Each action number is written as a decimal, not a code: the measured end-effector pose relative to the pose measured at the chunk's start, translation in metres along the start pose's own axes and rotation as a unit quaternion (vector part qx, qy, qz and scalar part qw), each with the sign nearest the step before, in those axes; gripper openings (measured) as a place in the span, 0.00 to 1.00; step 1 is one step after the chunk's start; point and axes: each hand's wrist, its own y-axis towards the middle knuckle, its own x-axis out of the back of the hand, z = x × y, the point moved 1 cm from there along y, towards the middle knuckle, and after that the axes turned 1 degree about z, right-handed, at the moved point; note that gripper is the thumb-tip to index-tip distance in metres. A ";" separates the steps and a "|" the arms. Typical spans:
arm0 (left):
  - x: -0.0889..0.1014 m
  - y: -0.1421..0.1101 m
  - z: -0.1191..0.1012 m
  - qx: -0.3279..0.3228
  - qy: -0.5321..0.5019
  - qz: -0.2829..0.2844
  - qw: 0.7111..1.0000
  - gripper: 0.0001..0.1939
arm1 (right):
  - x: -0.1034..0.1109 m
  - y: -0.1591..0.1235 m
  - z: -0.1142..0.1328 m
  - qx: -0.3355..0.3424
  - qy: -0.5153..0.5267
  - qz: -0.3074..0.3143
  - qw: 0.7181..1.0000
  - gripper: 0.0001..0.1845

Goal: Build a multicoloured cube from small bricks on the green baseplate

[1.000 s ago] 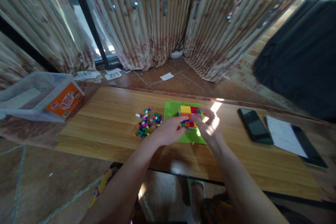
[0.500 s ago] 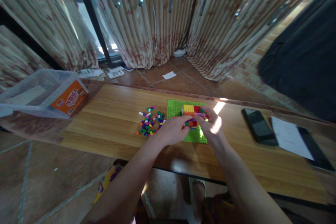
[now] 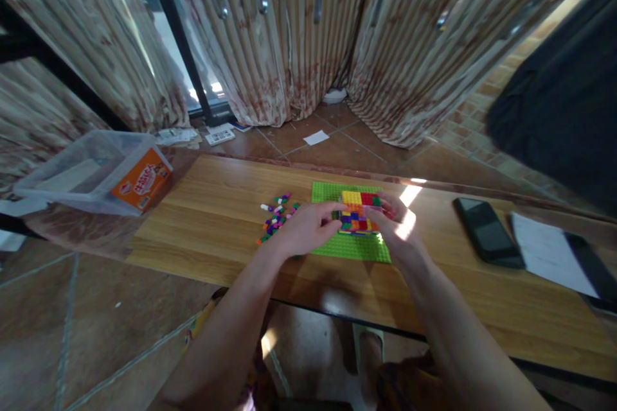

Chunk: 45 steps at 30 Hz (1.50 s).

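Observation:
A green baseplate (image 3: 328, 192) lies on the wooden table (image 3: 216, 225). On it stands a block of small bricks (image 3: 357, 212) in yellow, red, orange, blue and green. My left hand (image 3: 301, 231) is curled against the block's left side, thumb and fingers touching it. On the block's right side my right hand (image 3: 398, 225) presses in with bent fingers, lit by a patch of sun. A scatter of loose coloured bricks (image 3: 276, 217) lies just left of my left hand.
A clear plastic bin (image 3: 81, 170) with an orange label sits at the table's left end. At the right lie a black phone (image 3: 489, 231), a white sheet (image 3: 549, 250) and another dark device (image 3: 590, 263). Curtains hang beyond the tiled floor.
Both hands stay at the brick block; the fingers shifted slightly and more of the block's top shows now. The camera view drifted, so everything sits a little further right.

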 end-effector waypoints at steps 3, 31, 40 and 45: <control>0.028 -0.007 0.018 0.029 -0.059 -0.037 0.997 0.16 | 0.004 0.001 0.012 -0.031 0.005 -0.049 0.998 0.26; 0.039 -0.042 0.035 0.088 0.157 0.125 0.976 0.11 | 0.005 0.003 0.013 -0.039 -0.004 -0.057 0.998 0.21; 0.039 -0.033 0.027 0.016 0.064 0.068 0.995 0.06 | 0.006 0.006 0.009 -0.028 -0.011 -0.064 0.998 0.23; 0.021 -0.015 0.012 -0.002 0.064 0.005 0.998 0.08 | 0.004 0.006 0.012 -0.035 -0.001 -0.039 0.999 0.25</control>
